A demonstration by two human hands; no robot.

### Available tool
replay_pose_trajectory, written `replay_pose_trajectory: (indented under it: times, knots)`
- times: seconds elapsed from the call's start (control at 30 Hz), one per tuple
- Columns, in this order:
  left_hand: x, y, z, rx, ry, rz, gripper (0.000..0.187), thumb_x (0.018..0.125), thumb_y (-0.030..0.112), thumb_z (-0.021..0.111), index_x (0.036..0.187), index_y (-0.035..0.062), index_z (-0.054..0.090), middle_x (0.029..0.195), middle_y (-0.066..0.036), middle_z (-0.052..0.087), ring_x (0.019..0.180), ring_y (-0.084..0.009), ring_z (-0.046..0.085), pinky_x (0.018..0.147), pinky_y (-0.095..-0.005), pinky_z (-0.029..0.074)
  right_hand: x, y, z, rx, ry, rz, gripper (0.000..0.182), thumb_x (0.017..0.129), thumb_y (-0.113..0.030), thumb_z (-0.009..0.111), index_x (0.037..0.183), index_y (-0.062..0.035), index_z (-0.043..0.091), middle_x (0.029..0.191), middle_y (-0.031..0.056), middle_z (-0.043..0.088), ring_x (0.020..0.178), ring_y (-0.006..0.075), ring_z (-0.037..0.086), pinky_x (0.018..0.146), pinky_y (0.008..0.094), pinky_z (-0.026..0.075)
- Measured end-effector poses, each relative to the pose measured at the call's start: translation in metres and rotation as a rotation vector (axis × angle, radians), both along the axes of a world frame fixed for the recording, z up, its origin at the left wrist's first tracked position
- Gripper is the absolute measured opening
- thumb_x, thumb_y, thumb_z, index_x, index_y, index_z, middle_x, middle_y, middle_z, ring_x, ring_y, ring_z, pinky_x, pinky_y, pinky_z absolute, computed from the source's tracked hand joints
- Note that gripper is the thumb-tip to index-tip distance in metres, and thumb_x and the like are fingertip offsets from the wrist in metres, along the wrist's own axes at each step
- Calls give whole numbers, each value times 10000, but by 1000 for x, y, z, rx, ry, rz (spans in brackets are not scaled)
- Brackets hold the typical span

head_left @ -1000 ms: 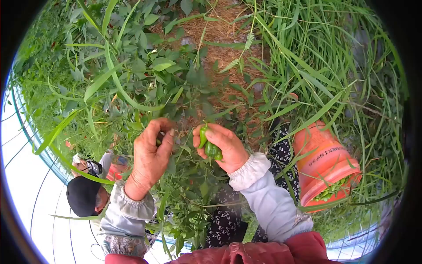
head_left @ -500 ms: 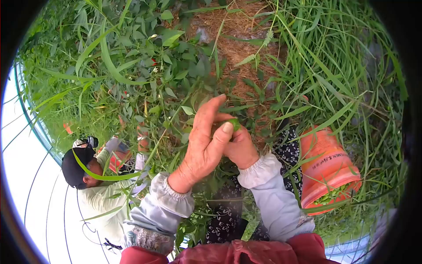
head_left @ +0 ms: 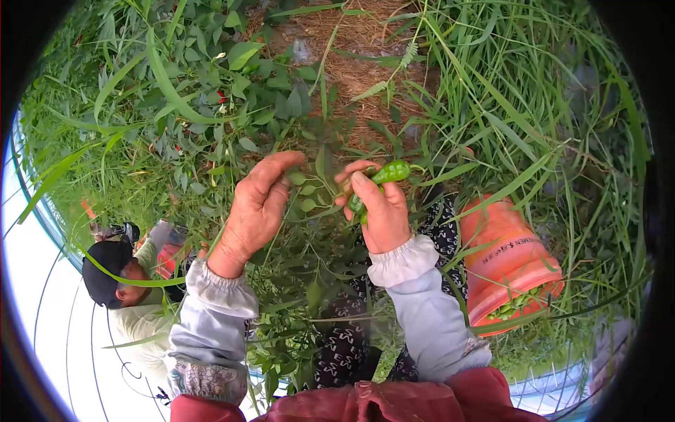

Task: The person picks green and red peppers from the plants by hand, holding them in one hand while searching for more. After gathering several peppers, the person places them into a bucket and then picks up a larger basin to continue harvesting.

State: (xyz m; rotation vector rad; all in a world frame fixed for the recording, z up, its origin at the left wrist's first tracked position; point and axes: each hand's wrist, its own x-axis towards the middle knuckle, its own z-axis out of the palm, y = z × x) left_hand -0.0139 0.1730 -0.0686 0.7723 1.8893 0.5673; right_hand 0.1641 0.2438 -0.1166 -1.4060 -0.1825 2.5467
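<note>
Green peppers [head_left: 392,172] are held in my right hand [head_left: 380,211], pinched between thumb and fingers, with one pointing right and others hanging below the thumb. My left hand [head_left: 259,207] is apart from it on the left, among pepper plant leaves. Its fingers are curved with a gap to the thumb, and nothing shows in them. Leafy stems [head_left: 316,186] stand between the two hands. Both wrists are covered by pale elastic cuffs.
An orange bucket [head_left: 503,253] lies tilted at the right with green peppers [head_left: 517,304] inside. At the left is another person in a black cap [head_left: 107,273]. Tall grass [head_left: 506,105] rises on the right, beside dry straw [head_left: 373,63]. Red peppers show among plants at upper left.
My hands were together and have separated, the left one moving left. The peppers in my right hand now show more fully. The whole view has shifted slightly, moving bucket and person leftward.
</note>
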Motion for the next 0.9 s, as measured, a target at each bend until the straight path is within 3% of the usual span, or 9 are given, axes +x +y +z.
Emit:
replay_pose_trajectory:
  times: [0.03,0.2,0.3,0.43,0.5,0.63,0.8,0.83,0.9]
  knots:
    - [-1,0,-2,-12,-29,-189,395,856,-16,462,1249,21,487,1244,-85,528,1110,-173,521,938,-296,402,0,0,-1,-1,5,-19,156,886,-180,546,1009,-85,561,929,44,602,721,123,576,556,253,428]
    - [14,20,2,-113,-392,-75,495,817,9,517,1304,36,432,1251,-115,524,1148,-202,505,950,-315,394,3,3,-4,-112,32,-139,167,898,-191,529,1024,-82,542,938,58,596,718,135,564,569,262,434]
    - [27,16,-7,-142,-128,-229,474,811,94,640,1250,15,481,1147,-117,589,1079,-189,548,900,-320,433,5,1,-8,-94,87,-155,170,898,-184,530,1035,-83,531,957,68,594,728,140,563,578,261,440]
    - [25,4,-7,-138,-119,-323,388,796,149,665,1143,20,552,1063,-127,626,997,-222,598,832,-334,473,4,3,-6,-40,87,-158,165,899,-170,523,1035,-77,530,958,75,594,727,138,565,585,257,446]
    - [31,6,-3,-59,-268,4,279,824,151,652,1063,17,599,1004,-106,645,931,-153,600,800,-308,472,3,2,-5,-18,98,-123,165,899,-165,521,1036,-75,529,958,77,594,728,137,564,587,255,448]
    - [22,8,-13,-150,-455,56,233,834,171,654,1003,13,627,936,-83,659,861,-105,590,767,-288,471,1,5,-5,-48,79,-76,166,897,-162,524,1038,-75,533,952,68,593,732,129,562,590,256,444]
    - [24,4,-13,-244,-422,5,181,823,159,647,920,6,640,772,-64,653,733,-105,592,677,-298,477,-1,4,-7,39,15,-1,169,896,-175,537,1025,-65,541,934,51,591,741,116,550,616,260,442]
    - [24,6,-12,-244,-425,3,181,823,159,647,920,6,640,772,-64,653,733,-105,592,677,-298,477,-1,-1,-11,172,1,15,170,897,-178,539,1021,-61,543,925,46,591,746,111,547,627,261,443]
    - [23,11,-10,-375,-147,-238,131,841,117,624,901,0,621,692,14,584,689,-57,514,633,-257,445,-4,-4,-10,303,-16,33,171,899,-180,541,1017,-57,545,915,42,590,750,107,544,637,262,444]
